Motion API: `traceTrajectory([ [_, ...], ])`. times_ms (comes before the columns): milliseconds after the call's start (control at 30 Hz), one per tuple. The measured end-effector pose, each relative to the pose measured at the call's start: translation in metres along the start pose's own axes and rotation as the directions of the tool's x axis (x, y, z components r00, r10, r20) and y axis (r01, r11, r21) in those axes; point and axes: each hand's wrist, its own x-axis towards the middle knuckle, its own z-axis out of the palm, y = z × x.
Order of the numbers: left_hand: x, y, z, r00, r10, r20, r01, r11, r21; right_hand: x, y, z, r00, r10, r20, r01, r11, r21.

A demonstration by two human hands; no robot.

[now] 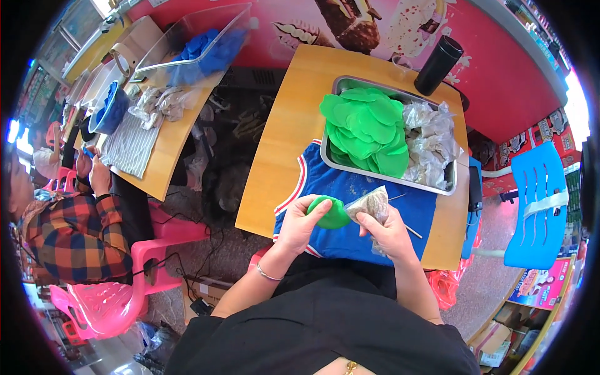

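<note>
My left hand (299, 225) pinches a rounded green rubbery piece (333, 215) by its left edge. In my right hand (389, 232) is a small clear plastic bag (370, 206) filled with something grey-brown and grainy; its upper end comes close to the green piece, and I cannot tell if they touch. Both hands are above a blue jersey-like cloth (350, 245) with red and white trim. Beyond them, a metal tray (390, 179) holds a heap of similar green pieces (365, 128) on its left and several filled clear bags (431, 140) on its right.
A thin pale stick (414, 232) lies by my right hand. On the wooden table (275, 144) a black tumbler (439, 64) stands at the back. A blue chair (537, 206) is to the right. At left, a person in a plaid shirt (81, 234) sits by another table (165, 159).
</note>
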Motion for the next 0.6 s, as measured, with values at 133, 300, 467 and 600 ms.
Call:
traceTrajectory([
  [133, -0.0017, 0.0026, 0.0016, 0.999, 0.041, 0.007, -0.041, 0.999, 0.025, 0.0024, 0.0025, -0.0009, 0.993, -0.086, -0.076, 0.077, 0.989, -0.124],
  [300, -0.0011, 0.0030, 0.0019, 0.997, 0.071, 0.010, -0.072, 0.994, 0.080, 0.0025, -0.0050, -0.0035, 0.993, -0.089, -0.084, 0.075, 0.985, -0.158],
  [467, -0.0010, 0.0050, 0.0042, 0.992, 0.126, 0.014, -0.127, 0.982, 0.136, 0.0036, -0.0046, -0.0050, 0.994, -0.084, -0.068, 0.069, 0.978, -0.195],
  [600, 0.0013, 0.0052, 0.0037, 0.992, 0.126, 0.015, -0.127, 0.980, 0.154, 0.0054, -0.0066, -0.0064, 0.994, -0.080, -0.077, 0.064, 0.980, -0.189],
])
